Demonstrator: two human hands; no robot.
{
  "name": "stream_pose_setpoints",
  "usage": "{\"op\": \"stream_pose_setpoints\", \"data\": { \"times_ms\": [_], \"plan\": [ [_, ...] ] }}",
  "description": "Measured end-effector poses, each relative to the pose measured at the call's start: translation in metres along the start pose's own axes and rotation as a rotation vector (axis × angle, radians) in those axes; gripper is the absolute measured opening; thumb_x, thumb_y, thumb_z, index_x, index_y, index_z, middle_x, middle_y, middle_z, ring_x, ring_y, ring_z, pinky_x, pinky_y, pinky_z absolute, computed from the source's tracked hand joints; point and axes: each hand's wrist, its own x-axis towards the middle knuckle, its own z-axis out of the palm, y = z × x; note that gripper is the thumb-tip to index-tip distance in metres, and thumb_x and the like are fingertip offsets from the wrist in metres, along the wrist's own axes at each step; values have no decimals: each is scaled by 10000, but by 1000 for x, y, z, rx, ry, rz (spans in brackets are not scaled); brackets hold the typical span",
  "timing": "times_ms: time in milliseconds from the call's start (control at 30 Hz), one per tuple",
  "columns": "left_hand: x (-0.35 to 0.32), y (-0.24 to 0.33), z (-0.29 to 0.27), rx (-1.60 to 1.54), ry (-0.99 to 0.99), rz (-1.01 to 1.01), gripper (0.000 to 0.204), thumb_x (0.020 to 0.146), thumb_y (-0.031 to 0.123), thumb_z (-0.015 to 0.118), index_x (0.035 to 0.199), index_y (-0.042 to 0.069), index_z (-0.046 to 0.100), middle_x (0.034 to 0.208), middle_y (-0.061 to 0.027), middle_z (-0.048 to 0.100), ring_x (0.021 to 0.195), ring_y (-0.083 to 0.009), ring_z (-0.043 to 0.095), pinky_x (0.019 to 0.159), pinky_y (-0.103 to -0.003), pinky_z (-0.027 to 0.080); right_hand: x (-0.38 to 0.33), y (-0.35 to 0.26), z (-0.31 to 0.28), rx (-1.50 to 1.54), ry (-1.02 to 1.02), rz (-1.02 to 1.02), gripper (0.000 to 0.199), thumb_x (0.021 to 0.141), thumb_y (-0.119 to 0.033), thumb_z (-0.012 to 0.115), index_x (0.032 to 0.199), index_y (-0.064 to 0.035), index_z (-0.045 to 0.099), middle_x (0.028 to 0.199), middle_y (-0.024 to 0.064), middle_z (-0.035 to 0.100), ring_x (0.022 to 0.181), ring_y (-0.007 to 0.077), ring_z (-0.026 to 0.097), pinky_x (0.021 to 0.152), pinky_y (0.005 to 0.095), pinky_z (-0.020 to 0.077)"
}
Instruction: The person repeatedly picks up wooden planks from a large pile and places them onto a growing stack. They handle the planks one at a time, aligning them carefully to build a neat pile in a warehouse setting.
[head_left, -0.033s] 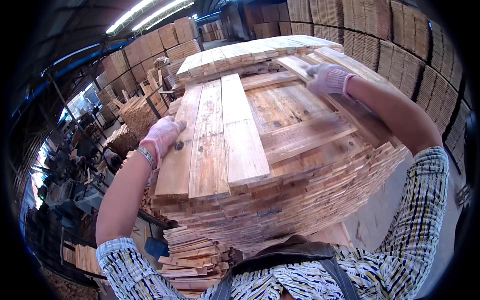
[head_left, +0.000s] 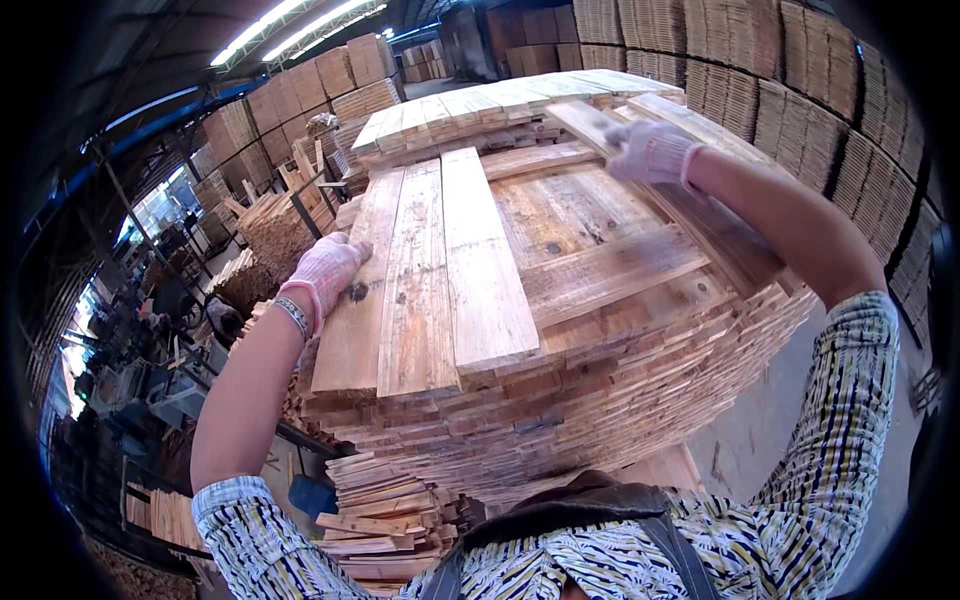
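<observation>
Watch those fingers!

The right hand [head_left: 650,155] is on a long board [head_left: 580,122] at the right; it's blurry, so I can't tell if that grip pinches. The left hand [head_left: 332,268] touches the leftmost board [head_left: 352,335], fingers bent; I can't tell if they squeeze. If boards bump, fingers might get nipped, or the crosswise board [head_left: 620,275] might slide. Underneath is a big, bumpy wood stack [head_left: 560,420]. Tall bundles [head_left: 820,135] stand far right.
</observation>
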Motion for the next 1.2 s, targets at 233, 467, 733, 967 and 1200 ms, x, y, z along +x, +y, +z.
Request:
{"op": "stream_pose_setpoints", "data": {
  "times_ms": [233, 467, 733, 967, 1200],
  "plan": [
    [11, -9, 10, 761, -25, 77, 455, 1030, 327, 346, 1314, 28, 539, 1186, -247, 607, 1210, -336, 567, 987, -422, 465, 30, -135, 52, 206, 10, -255, 439, 939, -266, 479, 1252, 14, 603, 1242, 208, 640, 1192, 296, 600, 1006, 395, 487],
    [-12, 10, -5, 494, -93, 15, 723, 960, 491, 432, 1488, 10, 320, 1431, -236, 483, 1302, -351, 501, 1054, -393, 404, 25, -123, 54, 479, -98, -199, 703, 926, -477, 515, 1429, 9, 441, 1431, 227, 485, 1315, 343, 491, 1108, 394, 381],
    [-53, 22, -30, -31, 11, -126, 628, 875, 362, 659, 1357, 0, 484, 1098, -161, 697, 985, -229, 671, 864, -352, 504, 33, -145, 60, 529, -28, -319, 722, 844, -449, 623, 1426, -51, 471, 1416, 190, 519, 1301, 333, 508, 1101, 370, 392],
    [-11, -26, -29, -81, -19, -46, 415, 908, 279, 652, 1170, -37, 599, 1053, -113, 671, 925, -175, 619, 789, -314, 479, 37, -158, 60, 510, -66, -356, 756, 847, -519, 615, 1425, -52, 475, 1476, 185, 453, 1333, 327, 473, 1111, 375, 382],
    [14, -27, -45, -186, -117, -137, 444, 928, 370, 624, 1138, -21, 637, 1081, -98, 651, 957, -183, 586, 856, -343, 462, 26, -72, 17, 313, 3, -325, 786, 910, -547, 531, 1488, -43, 359, 1498, 233, 388, 1372, 345, 413, 1131, 436, 359]
  ]
}}
